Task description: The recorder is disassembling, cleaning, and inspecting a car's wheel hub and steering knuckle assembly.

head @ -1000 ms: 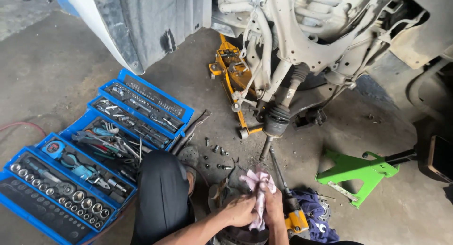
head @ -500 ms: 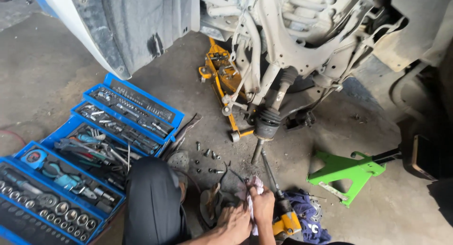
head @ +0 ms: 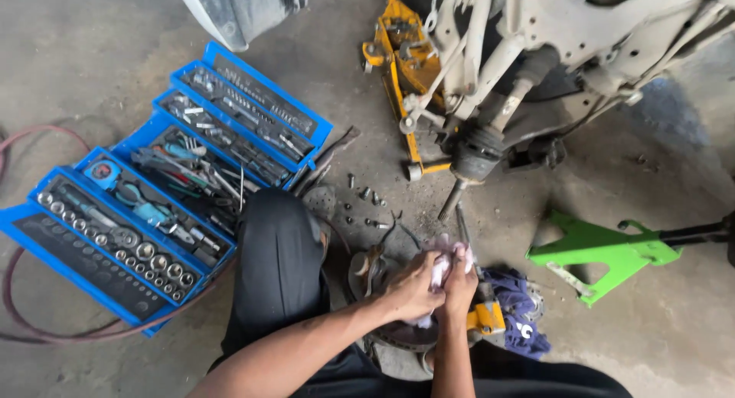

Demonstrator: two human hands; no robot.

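Observation:
Both my hands meet low in the middle of the head view, closed around a crumpled pinkish-white rag (head: 444, 254). My left hand (head: 409, 287) grips it from the left, my right hand (head: 459, 284) from the right. Under them lies a round metal brake part (head: 367, 271), mostly hidden by my hands. A yellow tool (head: 488, 317) lies just to the right of my right wrist. My black-trousered knee (head: 277, 252) is to the left.
An open blue tool chest (head: 153, 191) with sockets and pliers spreads at left. Loose bolts (head: 364, 206) lie on the concrete. A drive shaft (head: 478, 157) hangs from the raised car, over a yellow jack (head: 402, 57). A green stand (head: 605, 248) and a dark blue cloth (head: 517, 306) lie right.
The view has tilted down and closer to the floor. My hands stay together on the rag, now squeezing it tighter, with less of it showing above my fingers.

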